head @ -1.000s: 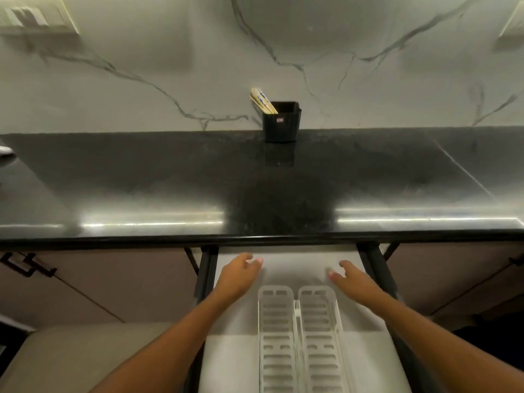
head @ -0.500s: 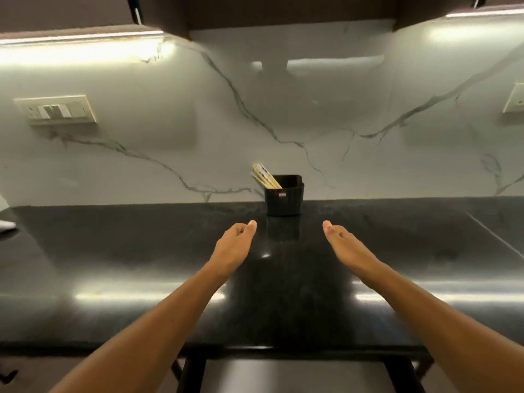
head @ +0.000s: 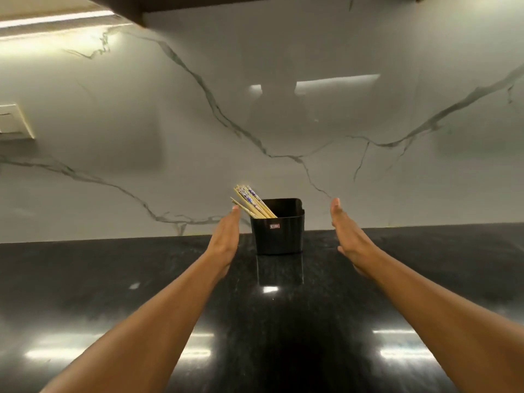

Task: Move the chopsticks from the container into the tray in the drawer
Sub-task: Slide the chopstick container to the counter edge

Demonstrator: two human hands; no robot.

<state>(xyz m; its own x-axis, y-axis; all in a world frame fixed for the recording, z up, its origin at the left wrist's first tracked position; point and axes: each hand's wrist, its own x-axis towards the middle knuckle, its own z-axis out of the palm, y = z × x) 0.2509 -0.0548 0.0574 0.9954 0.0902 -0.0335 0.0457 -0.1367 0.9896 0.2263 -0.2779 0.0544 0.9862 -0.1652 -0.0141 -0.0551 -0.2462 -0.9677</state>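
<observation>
- Head view: black surface runs back to the marble wall; open room either side of the container.
- Black container stands near the wall, flanked by left hand and right hand, both flat, fingers straight, holding nothing.
- Chopsticks all in the container, leaning left; transfer judged not begun. Drawer out of view.

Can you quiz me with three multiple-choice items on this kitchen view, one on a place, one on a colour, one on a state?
1. Where do the chopsticks stand?
A. in the container
B. flat on the countertop
C. in the left hand

2. What colour is the container?
A. white
B. black
C. red

3. How is the right hand?
A. gripping the chopsticks
B. fisted
C. open, holding nothing

Answers: 1 A, they lean out of its left side; 2 B, its walls are black like the countertop; 3 C, its fingers are straight, apart from the container.
</observation>
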